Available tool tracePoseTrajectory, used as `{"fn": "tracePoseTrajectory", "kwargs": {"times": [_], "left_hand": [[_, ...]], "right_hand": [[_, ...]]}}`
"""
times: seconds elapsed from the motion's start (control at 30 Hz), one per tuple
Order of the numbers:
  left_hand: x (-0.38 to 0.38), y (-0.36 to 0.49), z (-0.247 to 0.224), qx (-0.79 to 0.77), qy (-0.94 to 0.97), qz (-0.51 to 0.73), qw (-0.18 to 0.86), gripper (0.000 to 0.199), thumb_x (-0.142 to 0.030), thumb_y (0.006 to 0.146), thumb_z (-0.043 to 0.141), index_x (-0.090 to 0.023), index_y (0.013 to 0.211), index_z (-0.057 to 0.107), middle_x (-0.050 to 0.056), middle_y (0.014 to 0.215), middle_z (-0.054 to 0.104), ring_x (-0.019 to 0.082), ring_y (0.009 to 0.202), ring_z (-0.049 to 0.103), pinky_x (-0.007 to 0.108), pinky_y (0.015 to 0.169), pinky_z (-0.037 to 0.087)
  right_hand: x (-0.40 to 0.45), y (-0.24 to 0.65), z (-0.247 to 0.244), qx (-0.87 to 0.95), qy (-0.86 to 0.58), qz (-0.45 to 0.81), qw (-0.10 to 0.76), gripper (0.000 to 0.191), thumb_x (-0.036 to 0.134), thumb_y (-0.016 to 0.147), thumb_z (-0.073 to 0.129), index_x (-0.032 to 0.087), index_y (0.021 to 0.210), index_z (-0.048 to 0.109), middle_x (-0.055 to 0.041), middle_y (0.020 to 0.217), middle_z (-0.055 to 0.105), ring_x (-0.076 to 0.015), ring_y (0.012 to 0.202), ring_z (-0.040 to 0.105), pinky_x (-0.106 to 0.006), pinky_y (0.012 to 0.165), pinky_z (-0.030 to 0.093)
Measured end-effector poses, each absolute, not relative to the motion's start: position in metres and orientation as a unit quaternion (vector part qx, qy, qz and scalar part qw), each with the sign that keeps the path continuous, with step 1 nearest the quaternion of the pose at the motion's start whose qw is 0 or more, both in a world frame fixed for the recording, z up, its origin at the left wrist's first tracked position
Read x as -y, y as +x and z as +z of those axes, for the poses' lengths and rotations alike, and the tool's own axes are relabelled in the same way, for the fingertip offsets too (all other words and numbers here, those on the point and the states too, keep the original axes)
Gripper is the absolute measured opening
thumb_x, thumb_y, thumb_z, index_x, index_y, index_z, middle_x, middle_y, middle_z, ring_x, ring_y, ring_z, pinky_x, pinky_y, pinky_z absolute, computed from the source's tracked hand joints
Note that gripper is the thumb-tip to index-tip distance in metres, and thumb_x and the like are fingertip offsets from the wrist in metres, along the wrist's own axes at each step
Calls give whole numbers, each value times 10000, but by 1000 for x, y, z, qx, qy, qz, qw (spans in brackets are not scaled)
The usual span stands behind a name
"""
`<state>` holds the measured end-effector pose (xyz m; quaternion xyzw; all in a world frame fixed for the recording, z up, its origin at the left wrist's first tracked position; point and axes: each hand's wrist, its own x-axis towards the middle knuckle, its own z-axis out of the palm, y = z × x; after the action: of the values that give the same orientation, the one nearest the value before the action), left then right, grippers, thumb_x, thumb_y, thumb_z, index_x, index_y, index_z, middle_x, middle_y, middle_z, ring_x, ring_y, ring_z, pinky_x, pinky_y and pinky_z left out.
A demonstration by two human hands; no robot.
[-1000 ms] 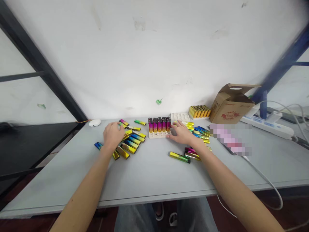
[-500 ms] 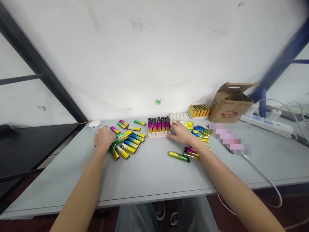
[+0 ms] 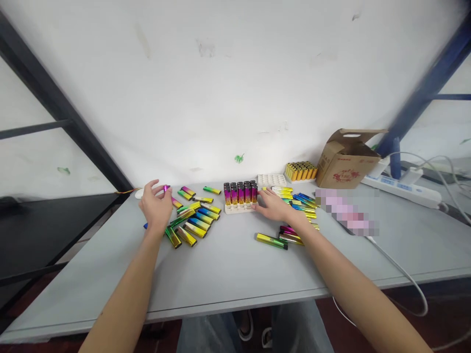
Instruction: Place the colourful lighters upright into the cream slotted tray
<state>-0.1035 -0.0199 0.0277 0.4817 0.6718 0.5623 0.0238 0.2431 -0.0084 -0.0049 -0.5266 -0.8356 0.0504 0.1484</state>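
- Lighter, by its look, purple-ended [image 3: 166,188]: one, raised in left hand [image 3: 156,211] at the left of the surface [image 3: 221,274], pinched between thumb and fingers; remaining fingers loosely curled.
- Rack, white [image 3: 239,210], near centre of surface: upright purple-and-orange lighters [image 3: 241,194] with black tops; holes visible along the front edge.
- Right hand [image 3: 274,206], at the right end of rack: thumb and fingers apart, close against rack and end lighters; clamped or merely resting, impossible to tell.
- Left pile [image 3: 198,223]: loose metallic lighters in yellow, blue, green and purple, some overlapping, lying flat at assorted angles.
- Right group [image 3: 272,240]: further loose lighters, some partly behind right forearm.
- Behind, near wall [image 3: 221,98]: white tray with visible holes [image 3: 271,181]; beside it, tray of upright yellow lighters [image 3: 301,171].
- Farther right: open cardboard box [image 3: 342,169], pink phone-like item, blurred out [image 3: 344,210], white power strip [image 3: 405,190].
- Risks, as judged: slip of raised lighter from a narrow pinch; toppling of upright lighters or skewing of rack from a sideways push by right hand; rolling or scattering from a forearm brush against loose pieces.
- Markings: red print and emblem on box, illegible; no readable brand on lighters.
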Motion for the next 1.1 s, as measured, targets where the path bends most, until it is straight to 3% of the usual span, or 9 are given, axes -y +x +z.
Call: {"fn": "tracePoseTrajectory", "kwargs": {"times": [0.1, 0.2, 0.37, 0.47, 0.6, 0.7, 0.8, 0.9, 1.1], "left_hand": [[26, -77, 34, -537, 511, 642, 195, 539, -330, 808, 647, -220, 1302, 461, 105, 1187, 645, 182, 857, 698, 346, 789, 560], [34, -50, 37, -446, 537, 591, 405, 517, -352, 775, 698, -215, 1247, 539, 109, 1238, 615, 170, 799, 688, 315, 662, 578], [48, -12, 27, -382, 486, 517, 591, 385, -297, 791, 703, -187, 1154, 633, 96, 1067, 688, 73, 616, 563, 181, 485, 448], [52, 3, 18, -375, 462, 495, 634, 298, -231, 789, 708, -123, 1065, 673, 123, 995, 707, 35, 552, 467, 164, 479, 402], [55, 9, 12, -368, 457, 470, 659, 218, -242, 818, 684, -97, 980, 678, 143, 944, 716, 62, 569, 508, 193, 508, 433], [57, 9, 12, -369, 448, 471, 664, 304, -379, 875, 615, -161, 1087, 615, 108, 932, 707, 97, 572, 567, 215, 484, 453], [59, 7, 13, -360, 439, 469, 677, 334, -471, 884, 572, -239, 1123, 548, 10, 796, 642, 64, 449, 469, 169, 375, 327], [58, 4, 16, -335, 427, 439, 716, 331, -517, 900, 497, -202, 973, 567, -44, 625, 472, 55, 410, 348, 165, 371, 264], [57, -1, 22, -341, 402, 433, 731, 487, -593, 897, 366, -184, 654, 468, -35, 571, 317, 103, 469, 355, 238, 451, 336]], "right_hand": [[9, 242, -4, 832, -528, 79, 151, 544, 508, 930, 400, 97, 1274, 489, -187, 1308, 545, -335, 1312, 409, -420, 1049, 361], [10, 242, -2, 829, -532, 87, 153, 552, 520, 942, 357, 93, 1266, 490, -198, 1318, 538, -338, 1295, 431, -427, 1041, 367], [12, 240, 0, 830, -531, 93, 144, 544, 525, 954, 317, 109, 1240, 519, -197, 1318, 541, -336, 1308, 424, -432, 1055, 355], [12, 239, -1, 826, -536, 87, 153, 573, 530, 949, 332, 95, 1287, 488, -206, 1435, 427, -328, 1370, 350, -428, 1094, 323], [13, 237, 1, 815, -550, 96, 156, 589, 551, 950, 311, 109, 1298, 487, -209, 1482, 355, -325, 1384, 337, -427, 1087, 338], [15, 236, 3, 810, -554, 108, 157, 630, 567, 964, 213, 115, 1299, 495, -203, 1469, 378, -315, 1394, 326, -427, 1101, 317], [16, 235, 5, 804, -562, 120, 155, 694, 599, 957, 151, 109, 1320, 484, -198, 1476, 376, -301, 1431, 266, -419, 1125, 282], [16, 235, 5, 801, -564, 125, 153, 719, 619, 949, 143, 112, 1335, 476, -194, 1482, 375, -297, 1433, 266, -420, 1131, 273], [15, 235, 1, 805, -561, 117, 154, 727, 633, 942, 149, 114, 1316, 494, -204, 1488, 368, -318, 1411, 305, -440, 1120, 286]]}}
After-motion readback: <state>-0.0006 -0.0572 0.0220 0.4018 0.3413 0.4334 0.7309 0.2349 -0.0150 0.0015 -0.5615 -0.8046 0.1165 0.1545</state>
